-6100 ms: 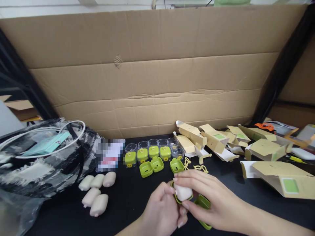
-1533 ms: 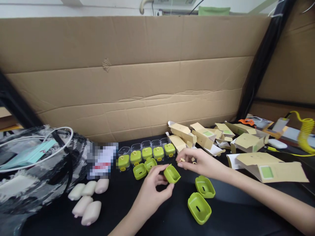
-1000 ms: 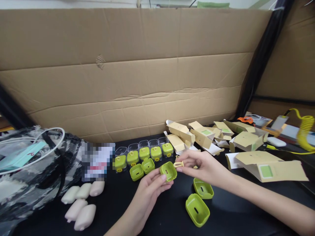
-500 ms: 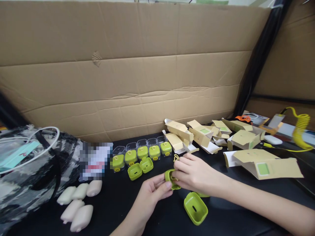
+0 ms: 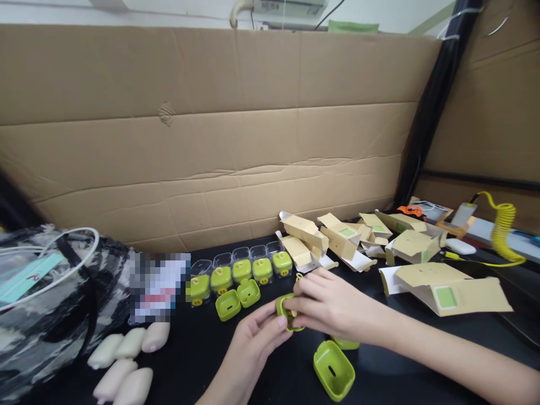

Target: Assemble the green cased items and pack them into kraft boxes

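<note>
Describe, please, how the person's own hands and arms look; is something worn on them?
The left hand and the right hand are bare, without gloves; no ring is visible. The left forearm and right forearm show no sleeve, watch, bracelet or cable within the picture.

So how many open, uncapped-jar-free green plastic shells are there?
5: one open green plastic shell in the left hand, two before the clear plastic jars, two lower right, one partly covered. Others may be hidden.
</note>
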Tool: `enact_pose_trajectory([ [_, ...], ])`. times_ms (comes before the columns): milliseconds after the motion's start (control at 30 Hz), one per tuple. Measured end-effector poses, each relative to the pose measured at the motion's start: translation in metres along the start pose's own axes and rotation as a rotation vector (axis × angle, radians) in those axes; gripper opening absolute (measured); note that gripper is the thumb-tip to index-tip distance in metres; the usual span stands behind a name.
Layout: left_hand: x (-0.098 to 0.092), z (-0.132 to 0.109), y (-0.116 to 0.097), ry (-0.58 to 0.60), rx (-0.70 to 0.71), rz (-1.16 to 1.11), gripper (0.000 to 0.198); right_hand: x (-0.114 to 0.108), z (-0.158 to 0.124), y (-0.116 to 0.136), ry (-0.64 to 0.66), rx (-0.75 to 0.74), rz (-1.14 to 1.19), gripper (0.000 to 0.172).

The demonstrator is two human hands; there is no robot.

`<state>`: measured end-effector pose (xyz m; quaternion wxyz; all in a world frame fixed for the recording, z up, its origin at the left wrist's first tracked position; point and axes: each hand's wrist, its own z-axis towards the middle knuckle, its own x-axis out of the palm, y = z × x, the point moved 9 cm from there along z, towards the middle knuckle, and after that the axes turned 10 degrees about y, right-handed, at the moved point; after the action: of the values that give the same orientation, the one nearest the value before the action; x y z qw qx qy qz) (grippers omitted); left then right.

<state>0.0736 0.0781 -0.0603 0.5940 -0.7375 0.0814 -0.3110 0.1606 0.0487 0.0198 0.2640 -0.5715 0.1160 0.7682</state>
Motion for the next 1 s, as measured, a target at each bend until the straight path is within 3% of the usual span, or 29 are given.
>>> enact_pose_trajectory([
  [133, -0.004, -0.001, -0.004, -0.05, 0.048, -0.068, 0.036, -0.007, -0.007, -0.026, -0.132, 0.194, 0.468, 0.016],
  [267, -0.01, -0.002, 0.0, -0.1, 0.035, 0.0, 0.046, 0.015, -0.011, -0.039, -0.148, 0.408, 0.787, 0.024],
  [467, -0.009, -0.003, 0.004, -0.104, 0.044, -0.007, 0.044, 0.035, -0.011, -0.041, -0.137, 0.457, 1.1, 0.031],
  [1000, 0.0, -0.003, 0.004, -0.007, 0.066, 0.016, 0.038, 0.042, -0.013, -0.041, -0.084, 0.453, 1.13, 0.034],
])
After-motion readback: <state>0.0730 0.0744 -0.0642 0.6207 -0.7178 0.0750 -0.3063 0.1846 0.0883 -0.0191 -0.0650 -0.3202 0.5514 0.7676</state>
